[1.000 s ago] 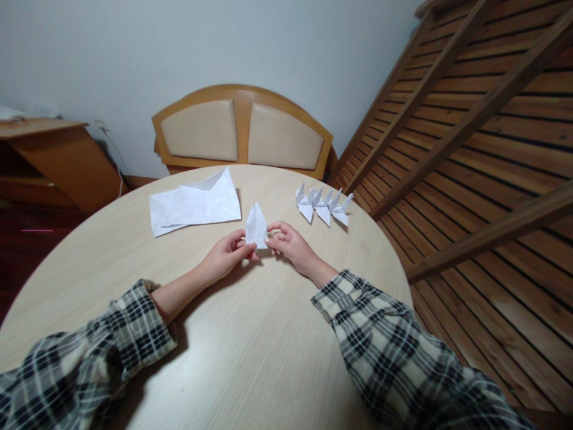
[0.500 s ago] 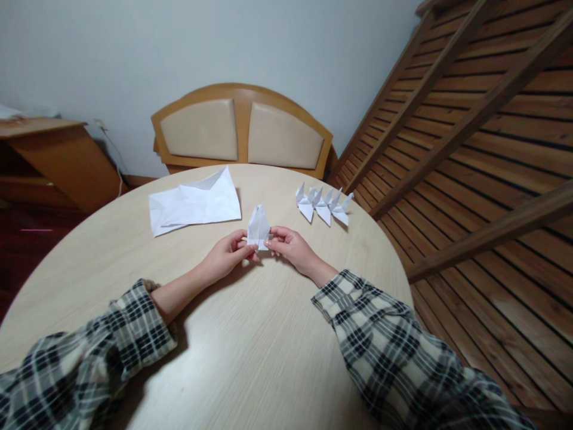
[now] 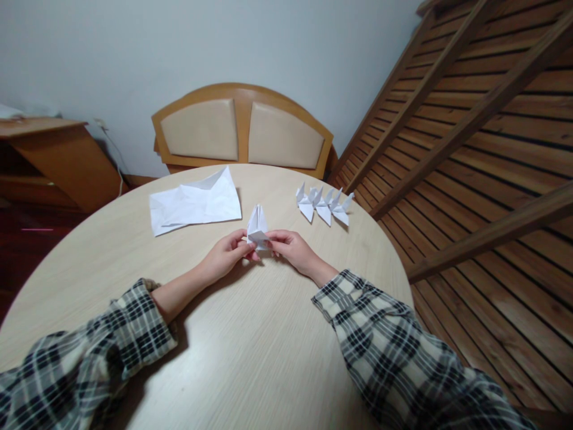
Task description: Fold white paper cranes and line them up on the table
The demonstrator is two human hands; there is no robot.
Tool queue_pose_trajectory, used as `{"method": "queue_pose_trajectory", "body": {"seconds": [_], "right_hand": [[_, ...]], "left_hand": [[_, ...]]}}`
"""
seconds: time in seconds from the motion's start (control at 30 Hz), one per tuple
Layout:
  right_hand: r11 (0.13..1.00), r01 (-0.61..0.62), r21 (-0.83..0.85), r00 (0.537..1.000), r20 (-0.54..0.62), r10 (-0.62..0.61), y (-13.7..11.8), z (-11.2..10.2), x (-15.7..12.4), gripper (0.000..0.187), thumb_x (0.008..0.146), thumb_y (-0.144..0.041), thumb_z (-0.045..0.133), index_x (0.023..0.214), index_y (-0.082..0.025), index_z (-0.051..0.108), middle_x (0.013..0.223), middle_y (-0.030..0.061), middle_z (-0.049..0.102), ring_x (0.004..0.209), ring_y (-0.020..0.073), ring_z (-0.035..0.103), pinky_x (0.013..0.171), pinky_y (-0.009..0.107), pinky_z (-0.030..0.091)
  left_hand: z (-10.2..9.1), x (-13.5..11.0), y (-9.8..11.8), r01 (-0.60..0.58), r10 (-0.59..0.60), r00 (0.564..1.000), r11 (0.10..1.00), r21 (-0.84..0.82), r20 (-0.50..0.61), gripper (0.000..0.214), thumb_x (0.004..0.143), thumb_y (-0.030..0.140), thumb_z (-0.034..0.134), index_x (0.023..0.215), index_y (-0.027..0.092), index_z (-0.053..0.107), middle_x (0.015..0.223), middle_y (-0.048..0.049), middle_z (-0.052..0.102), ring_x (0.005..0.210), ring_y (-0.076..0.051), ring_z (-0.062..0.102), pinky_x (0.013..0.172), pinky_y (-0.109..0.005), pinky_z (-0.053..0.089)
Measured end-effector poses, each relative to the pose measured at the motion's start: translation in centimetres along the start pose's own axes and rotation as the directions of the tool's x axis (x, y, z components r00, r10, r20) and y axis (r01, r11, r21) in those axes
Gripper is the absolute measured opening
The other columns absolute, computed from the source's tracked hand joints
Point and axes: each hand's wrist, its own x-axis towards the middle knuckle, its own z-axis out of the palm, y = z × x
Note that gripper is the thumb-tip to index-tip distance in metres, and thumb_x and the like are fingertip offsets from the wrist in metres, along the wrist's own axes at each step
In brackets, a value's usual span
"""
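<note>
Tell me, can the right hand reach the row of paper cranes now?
Probably yes. The paper cranes lie just beyond the right hand, with only bare table between, though it is busy pinching the folded paper.

You pinch a folded piece (image 3: 256,227) of matt white paper, creased sharp. Under it lies a table (image 3: 250,346) of pale, fine-grained wood, smooth and faintly sheened.
</note>
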Motion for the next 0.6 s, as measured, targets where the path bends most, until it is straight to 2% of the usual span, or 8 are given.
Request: {"method": "queue_pose_trajectory", "body": {"seconds": [0.2,0.37,0.5,0.6], "right_hand": [[1.0,0.018,-0.022,0.999,-0.027,-0.018,0.07,0.09,0.09,0.021,0.082,-0.018,0.061,0.096,-0.021,0.076,0.08,-0.0005,0.068,0.062,0.01,0.047,0.058,0.024,0.036],[1.0,0.009,-0.026,1.0,-0.011,-0.01,0.09,0.24,-0.02,0.024,0.087,-0.025,0.06,0.104,-0.02,0.075,0.074,-0.0005,0.065,0.058,0.0102,0.047,0.054,0.024,0.036],[0.997,0.064,-0.042,0.998,-0.023,-0.065,0.15,0.13,0.04,0.024,0.083,-0.017,0.059,0.099,-0.022,0.076,0.091,0.001,0.07,0.071,0.0115,0.056,0.068,0.027,0.045],[0.996,0.074,-0.057,0.997,-0.028,-0.076,0.21,0.02,0.12,0.028,0.08,-0.013,0.057,0.096,-0.024,0.077,0.095,0.0008,0.073,0.078,0.013,0.059,0.078,0.03,0.047]], "left_hand": [[0.02,0.06,0.24,0.008,-0.008,1.0,0.999,-0.032,0.002,0.019,0.087,0.033,0.061,0.094,0.015,0.061,0.073,-0.0047,0.068,0.069,-0.017,0.061,0.069,-0.03,0.045],[0.11,0.01,0.58,0.017,-0.018,1.0,0.998,-0.056,-0.009,0.018,0.089,0.032,0.058,0.094,0.015,0.061,0.074,-0.0046,0.068,0.069,-0.017,0.061,0.07,-0.031,0.045],[0.11,0.05,0.47,0.015,-0.016,1.0,0.998,-0.063,-0.008,0.017,0.087,0.03,0.058,0.093,0.015,0.062,0.074,-0.0052,0.069,0.07,-0.017,0.06,0.071,-0.03,0.045],[0.15,0.05,0.4,0.023,-0.024,1.0,0.996,-0.086,-0.004,0.017,0.086,0.03,0.059,0.095,0.015,0.062,0.073,-0.0052,0.069,0.07,-0.017,0.06,0.072,-0.031,0.045]]}}
